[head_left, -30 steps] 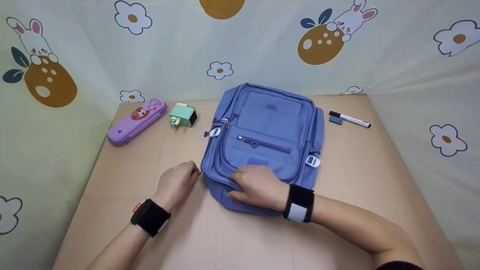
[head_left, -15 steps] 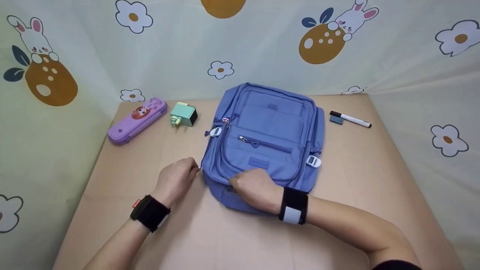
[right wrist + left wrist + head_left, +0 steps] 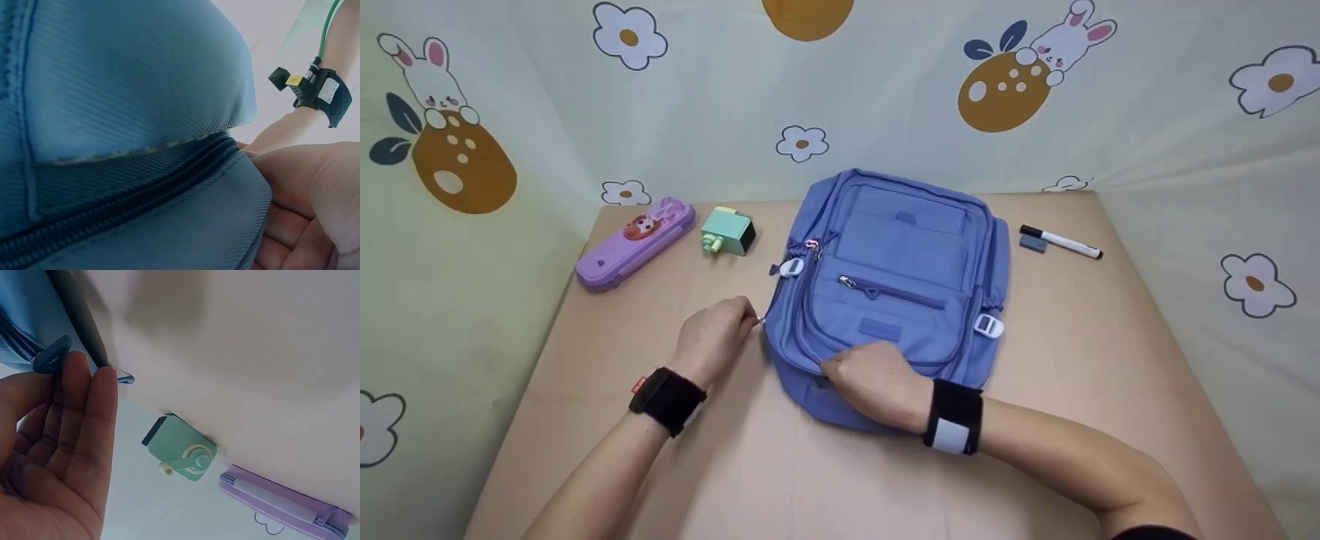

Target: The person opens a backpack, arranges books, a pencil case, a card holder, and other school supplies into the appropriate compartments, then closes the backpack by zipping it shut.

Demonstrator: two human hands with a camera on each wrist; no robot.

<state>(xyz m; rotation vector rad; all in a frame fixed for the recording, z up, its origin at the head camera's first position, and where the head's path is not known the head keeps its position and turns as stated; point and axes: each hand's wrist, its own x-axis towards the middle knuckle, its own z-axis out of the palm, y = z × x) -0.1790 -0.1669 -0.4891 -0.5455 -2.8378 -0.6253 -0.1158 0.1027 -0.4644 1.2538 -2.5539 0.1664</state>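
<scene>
Left forearm point(image 3: 600, 476) angles in from near left toward far right; left grip point(image 3: 712, 341) knuckles up, thumb point(image 3: 25, 389) and fingertips point(image 3: 76, 363) pinched. Right forearm point(image 3: 1050, 435) runs left from near right, elbow point(image 3: 1117, 499) bent; right grip point(image 3: 879, 382) back upward, fingers point(image 3: 287, 226) curled under. Grips apart, left slightly farther.

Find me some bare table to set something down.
Bare: right of the backpack, nearer than the marker; in front of the backpack, between the wristbands; between the purple case and left hand. Crowded: the backpack's near side, around the right hand, and the far left corner, with the case and green box.
</scene>
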